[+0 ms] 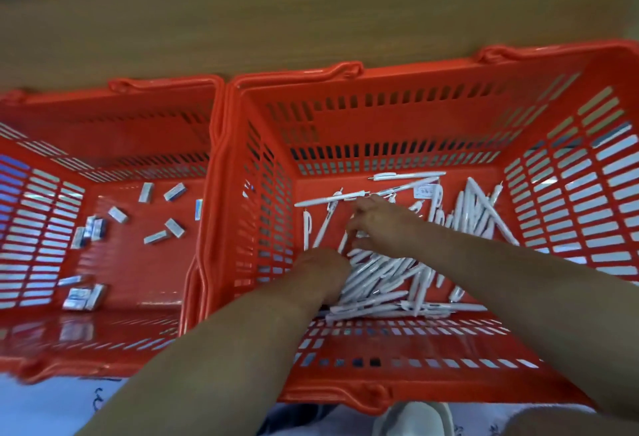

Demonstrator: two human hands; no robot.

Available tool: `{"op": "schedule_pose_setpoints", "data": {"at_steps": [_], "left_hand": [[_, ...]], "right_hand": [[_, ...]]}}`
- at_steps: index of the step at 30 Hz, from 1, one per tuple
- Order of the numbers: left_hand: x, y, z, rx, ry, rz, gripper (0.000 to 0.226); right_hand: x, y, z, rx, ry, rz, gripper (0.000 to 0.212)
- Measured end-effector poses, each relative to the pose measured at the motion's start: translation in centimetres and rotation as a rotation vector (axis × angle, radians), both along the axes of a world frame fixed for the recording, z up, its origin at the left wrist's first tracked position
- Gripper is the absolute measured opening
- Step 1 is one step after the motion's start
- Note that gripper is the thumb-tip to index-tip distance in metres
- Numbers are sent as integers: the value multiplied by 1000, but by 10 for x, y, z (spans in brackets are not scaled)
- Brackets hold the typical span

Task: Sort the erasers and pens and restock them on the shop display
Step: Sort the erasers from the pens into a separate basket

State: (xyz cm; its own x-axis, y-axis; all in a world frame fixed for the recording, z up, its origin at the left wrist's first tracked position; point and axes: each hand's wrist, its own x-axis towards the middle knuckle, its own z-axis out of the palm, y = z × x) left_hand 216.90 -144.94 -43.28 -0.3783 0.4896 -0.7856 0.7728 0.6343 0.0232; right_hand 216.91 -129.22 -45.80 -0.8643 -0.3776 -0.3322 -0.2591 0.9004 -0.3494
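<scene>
Down on the basket floors: we have two orange baskets side by side against a wooden board, the right basket [408,117] holding white pens [377,278], the left basket [114,131] holding erasers [157,236].
Pens: they lie in a loose crossed heap toward the near wall of the right basket, with a few strays along its far wall and a leaning bunch near its right wall.
Erasers: scattered singly over the left basket's floor, with small clusters by its left wall and near-left corner; none seem mixed in among the pens, though blur hides detail.
Left hand [323,271]: curled at the near-left edge of the heap; we cannot tell whether it clamps any pens.
Right hand [378,223]: fingers spread and pressing down on pens at the middle of the floor, not closed round anything.
Step in hand: gathering pens into a bundle, we judge.
Doing it well: we should sweep the strays toward the heap, turn them parallel, then close both hands round the aligned bunch so none slip through the slotted walls.
</scene>
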Motion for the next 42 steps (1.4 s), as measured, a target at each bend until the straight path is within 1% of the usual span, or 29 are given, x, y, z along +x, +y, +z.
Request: {"op": "schedule_pose_setpoints", "data": {"at_steps": [2, 4, 7, 9, 12, 14, 15, 17, 18, 19, 21, 22, 24, 26, 28, 30, 32, 34, 36, 38, 39, 41, 42], "left_hand": [[-2, 1, 1, 25, 19, -9, 37], [-7, 1, 1, 68, 5, -3, 36], [-6, -4, 1, 161, 11, 61, 36], [-6, -6, 0, 236, 58, 130, 38], [-13, -2, 1, 385, 151, 245, 40], [-16, 1, 1, 410, 164, 324, 47], [-15, 3, 1, 397, 169, 307, 47], [-9, 5, 1, 377, 197, 235, 38], [-7, 6, 2, 376, 207, 245, 33], [-8, 7, 4, 382, 214, 286, 28], [-19, 11, 10, 349, 221, 422, 23], [-29, 15, 14, 324, 204, 504, 24], [-45, 27, 25, 346, 73, 719, 29], [-55, 41, 42, 500, -84, 896, 28], [-62, 49, 67, 679, -170, 946, 22], [-68, 46, 101, 815, -294, 908, 15], [-78, 30, 142, 863, -372, 812, 15], [-94, 2, 182, 870, -392, 748, 19], [-112, -37, 219, 850, -393, 743, 19], [-129, -84, 237, 789, -279, 745, 17], [-136, -108, 234, 780, -201, 790, 16], [-139, -152, 211, 810, -34, 951, 13], [-138, -172, 192, 809, 38, 1031, 14]], "right_hand": [[1, 11, 0, 29, -32, -119, 37], [1, 24, -1, 11, -13, -232, 41], [0, 38, 1, 40, -65, -341, 32], [2, 43, 4, 92, -99, -382, 29], [3, 46, 2, 153, -94, -387, 29], [4, 45, -4, 187, -78, -400, 31], [4, 45, -7, 189, -66, -408, 30], [4, 45, -9, 133, -54, -437, 21], [3, 46, -8, 40, -77, -488, 18], [1, 47, -1, -97, -121, -578, 16], [-5, 51, 19, -421, -248, -812, 12], [-9, 55, 31, -573, -324, -915, 10], [-13, 61, 61, -843, -445, -1056, 16], [-17, 65, 91, -1053, -470, -1125, 23], [-18, 65, 121, -1247, -436, -1165, 27], [-19, 61, 147, -1363, -366, -1147, 25], [-21, 53, 171, -1401, -289, -1087, 21], [-27, 37, 193, -1400, -237, -1030, 19], [-34, 10, 211, -1319, -232, -928, 17], [-45, -29, 224, -1240, -257, -791, 15], [-51, -52, 228, -1228, -285, -721, 15], [-62, -99, 228, -1199, -313, -572, 21], [-68, -120, 224, -1139, -285, -510, 25]]}}
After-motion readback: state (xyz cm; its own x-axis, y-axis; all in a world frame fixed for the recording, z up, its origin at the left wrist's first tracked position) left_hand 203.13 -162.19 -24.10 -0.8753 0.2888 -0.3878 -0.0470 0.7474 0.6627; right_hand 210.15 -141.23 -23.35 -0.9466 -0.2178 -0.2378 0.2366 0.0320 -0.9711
